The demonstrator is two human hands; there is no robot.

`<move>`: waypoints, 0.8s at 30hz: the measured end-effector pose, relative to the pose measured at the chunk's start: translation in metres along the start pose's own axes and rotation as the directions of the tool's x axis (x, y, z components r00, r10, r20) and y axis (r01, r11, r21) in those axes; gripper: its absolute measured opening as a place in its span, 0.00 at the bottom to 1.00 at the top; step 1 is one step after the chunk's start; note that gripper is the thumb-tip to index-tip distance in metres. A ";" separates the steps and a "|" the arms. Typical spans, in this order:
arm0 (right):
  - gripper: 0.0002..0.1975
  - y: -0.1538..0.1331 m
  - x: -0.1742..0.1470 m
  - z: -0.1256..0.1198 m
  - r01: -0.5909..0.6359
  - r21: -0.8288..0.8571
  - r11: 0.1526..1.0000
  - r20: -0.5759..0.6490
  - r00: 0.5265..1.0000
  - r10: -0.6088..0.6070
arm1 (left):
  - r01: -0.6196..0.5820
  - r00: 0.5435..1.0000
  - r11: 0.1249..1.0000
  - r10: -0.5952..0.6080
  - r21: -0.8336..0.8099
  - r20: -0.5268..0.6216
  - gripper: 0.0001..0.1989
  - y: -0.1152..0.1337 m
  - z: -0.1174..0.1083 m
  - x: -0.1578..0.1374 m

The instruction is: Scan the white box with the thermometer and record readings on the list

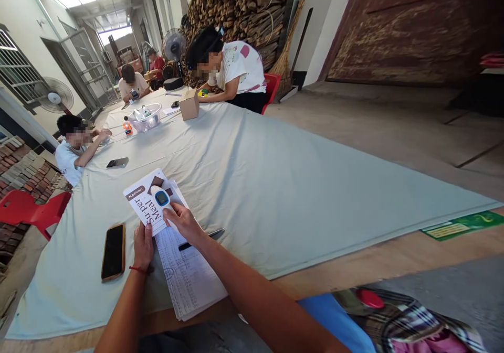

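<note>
My left hand (143, 245) grips the lower edge of a white printed booklet (137, 195) with large "Su-per Meal" lettering, tilted up over the table. In my right hand (184, 224) is a white infrared thermometer (161, 198) with a blue-rimmed display; it is held over the booklet's face, and I cannot tell if the two touch. Below them lie handwritten paper sheets (192, 282), with a dark pen (208, 237) across their upper part, partly behind my right forearm. A black-screened phone (113, 252) lies left of my left hand.
A pale cloth covers the long table (299, 195). Farther along are another phone (117, 162), a cardboard box (189, 105), a clear basket of bottles (146, 119) and an orange bottle (127, 126). Several people sit around it. A red chair (33, 211) stands at left.
</note>
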State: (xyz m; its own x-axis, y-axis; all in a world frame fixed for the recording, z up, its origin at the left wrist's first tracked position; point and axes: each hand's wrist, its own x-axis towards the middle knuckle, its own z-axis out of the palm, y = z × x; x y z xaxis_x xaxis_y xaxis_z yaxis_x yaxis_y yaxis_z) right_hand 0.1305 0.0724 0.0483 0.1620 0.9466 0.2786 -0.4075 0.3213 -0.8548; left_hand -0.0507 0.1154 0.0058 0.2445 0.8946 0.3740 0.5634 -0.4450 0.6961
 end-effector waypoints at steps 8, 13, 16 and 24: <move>0.21 -0.014 0.002 -0.004 0.014 0.099 0.995 -0.122 0.993 -0.002 | 0.003 1.000 0.999 -0.004 -0.041 -0.007 0.30 -0.004 0.001 -0.001; 0.20 -0.032 0.004 -0.013 0.049 0.082 0.995 -0.363 0.932 -0.016 | 0.004 1.000 1.000 -0.005 -0.024 -0.028 0.29 -0.005 0.001 0.000; 0.19 -0.050 0.001 -0.018 0.071 0.058 0.996 -0.407 0.912 -0.042 | 0.018 0.999 1.000 -0.018 0.014 -0.040 0.30 -0.005 0.000 0.002; 0.18 -0.096 -0.041 -0.030 0.141 -0.020 0.990 -0.438 0.889 -0.136 | -0.026 0.999 0.999 0.027 0.030 -0.022 0.29 -0.001 -0.003 0.008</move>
State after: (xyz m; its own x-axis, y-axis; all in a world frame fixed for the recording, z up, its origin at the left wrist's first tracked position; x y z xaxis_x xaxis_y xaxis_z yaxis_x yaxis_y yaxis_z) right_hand 0.1902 0.0014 0.1057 0.5928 0.7868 0.1719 -0.3626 0.4513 -0.8154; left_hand -0.0514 0.1223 0.0100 0.2424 0.8814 0.4055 0.5807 -0.4667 0.6671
